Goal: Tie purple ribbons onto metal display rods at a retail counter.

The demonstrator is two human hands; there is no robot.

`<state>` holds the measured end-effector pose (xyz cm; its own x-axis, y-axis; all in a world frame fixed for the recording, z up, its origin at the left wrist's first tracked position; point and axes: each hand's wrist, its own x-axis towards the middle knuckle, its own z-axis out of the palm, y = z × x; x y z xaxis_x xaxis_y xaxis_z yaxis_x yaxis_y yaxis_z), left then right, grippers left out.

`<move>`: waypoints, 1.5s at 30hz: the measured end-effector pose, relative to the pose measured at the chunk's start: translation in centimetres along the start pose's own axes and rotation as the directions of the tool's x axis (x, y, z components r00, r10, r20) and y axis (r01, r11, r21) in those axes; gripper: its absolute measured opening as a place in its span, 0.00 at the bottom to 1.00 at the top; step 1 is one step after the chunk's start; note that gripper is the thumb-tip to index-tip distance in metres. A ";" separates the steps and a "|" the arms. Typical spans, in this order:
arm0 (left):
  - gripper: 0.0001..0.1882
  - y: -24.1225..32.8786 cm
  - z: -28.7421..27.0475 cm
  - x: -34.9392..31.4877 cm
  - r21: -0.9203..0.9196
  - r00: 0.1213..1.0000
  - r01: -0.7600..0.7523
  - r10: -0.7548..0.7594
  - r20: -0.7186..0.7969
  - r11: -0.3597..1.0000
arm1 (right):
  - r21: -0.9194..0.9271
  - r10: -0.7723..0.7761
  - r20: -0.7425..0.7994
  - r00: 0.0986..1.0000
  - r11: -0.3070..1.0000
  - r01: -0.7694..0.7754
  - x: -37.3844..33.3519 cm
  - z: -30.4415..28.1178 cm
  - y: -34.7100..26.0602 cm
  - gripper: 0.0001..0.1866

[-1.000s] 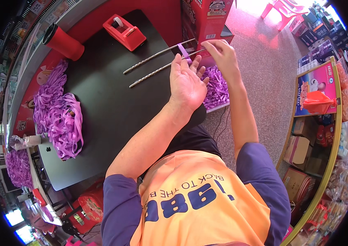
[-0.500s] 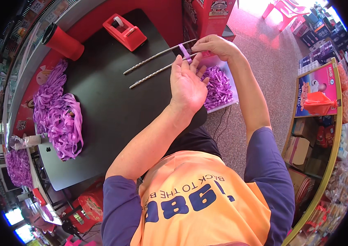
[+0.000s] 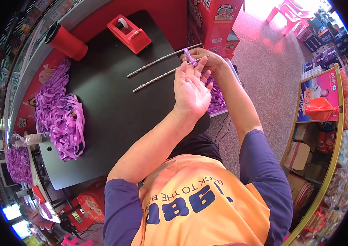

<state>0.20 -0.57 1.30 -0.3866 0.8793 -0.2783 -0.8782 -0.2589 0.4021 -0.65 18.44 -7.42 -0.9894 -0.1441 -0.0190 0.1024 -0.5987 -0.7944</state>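
Observation:
Two twisted metal rods, an upper rod point(image 3: 157, 63) and a lower rod point(image 3: 157, 79), stick out side by side over the dark table. A purple ribbon point(image 3: 189, 56) is wound across both near their right ends. My left hand point(image 3: 192, 92) is palm up with fingers stretched, its fingertips at the ribbon and lower rod. Behind the ribbon, my right hand point(image 3: 210, 61) has its fingers curled in, seemingly pinching the ribbon; its fingertips are partly hidden. Below my right wrist, a pale box point(image 3: 219, 112) holds a heap of purple ribbon loops point(image 3: 216, 98).
On the dark table point(image 3: 112, 123) stand a red tape dispenser point(image 3: 129, 33) and a red tumbler point(image 3: 67, 42). Purple ribbon bundles point(image 3: 65, 123) lie at its left. A tall red carton point(image 3: 215, 24) stands beyond my hands. A glass display case point(image 3: 311, 151) is at the right.
My right hand has moved left, from beyond the rods' right ends to behind the ribbon. My left hand stays palm up by the ribbon. The whole view has shifted slightly.

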 end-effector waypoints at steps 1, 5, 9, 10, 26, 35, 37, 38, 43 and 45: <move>0.33 -0.1 0.0 0.0 0.000 1.000 -0.002 0.002 -0.005 1.000 | -0.015 -0.029 -0.056 0.998 0.999 0.029 -0.1 0.1 0.5 0.15; 0.31 -0.1 -0.3 0.2 -0.024 1.000 0.006 -0.006 0.002 1.000 | 0.002 -0.039 -0.158 0.987 0.999 0.039 0.0 0.8 1.2 0.14; 0.36 -0.4 -0.5 0.4 -0.023 0.998 0.058 -0.058 -0.013 0.998 | -0.343 0.004 -0.502 0.865 0.917 -0.203 -2.2 1.8 -1.7 0.11; 0.39 -0.6 -0.5 0.4 0.038 0.999 0.040 -0.040 -0.004 0.998 | -0.536 -0.161 -0.541 0.826 0.822 -0.191 -3.0 2.3 -2.8 0.12; 0.57 -1.9 -0.3 1.2 0.161 0.981 -0.178 0.163 0.104 0.971 | -0.818 -0.568 -0.389 0.725 -0.148 -0.555 -1.9 14.2 -4.4 0.14; 0.51 -1.8 -0.5 0.9 0.168 0.992 -0.128 0.124 0.035 0.977 | -0.864 -0.603 -0.466 0.648 0.151 -0.481 -2.7 11.8 -3.5 0.13; 0.50 -1.7 -0.3 0.9 0.168 0.994 -0.107 0.106 0.014 0.980 | -0.854 -0.674 -0.397 0.624 0.021 -0.520 -3.0 11.3 -3.1 0.15; 0.51 -1.7 -0.3 0.8 0.162 0.995 -0.100 0.099 0.018 0.982 | -0.834 -0.718 -0.321 0.618 -0.095 -0.544 -3.0 11.1 -3.0 0.16; 0.52 -1.7 -0.1 0.6 0.145 0.995 -0.102 0.102 0.012 0.984 | -0.859 -0.674 -0.376 0.636 -0.005 -0.513 -3.5 10.7 -3.1 0.18; 0.52 -1.6 -0.1 0.5 0.140 0.997 -0.080 0.081 -0.002 0.987 | -0.825 -0.497 -0.546 0.675 0.177 -0.536 -3.3 10.2 -3.5 0.17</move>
<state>1.39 0.25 0.48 -0.4567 0.8548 -0.2464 -0.7966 -0.2697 0.5410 3.34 12.99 1.64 -0.7749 0.6300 0.0506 0.4638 0.6213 -0.6316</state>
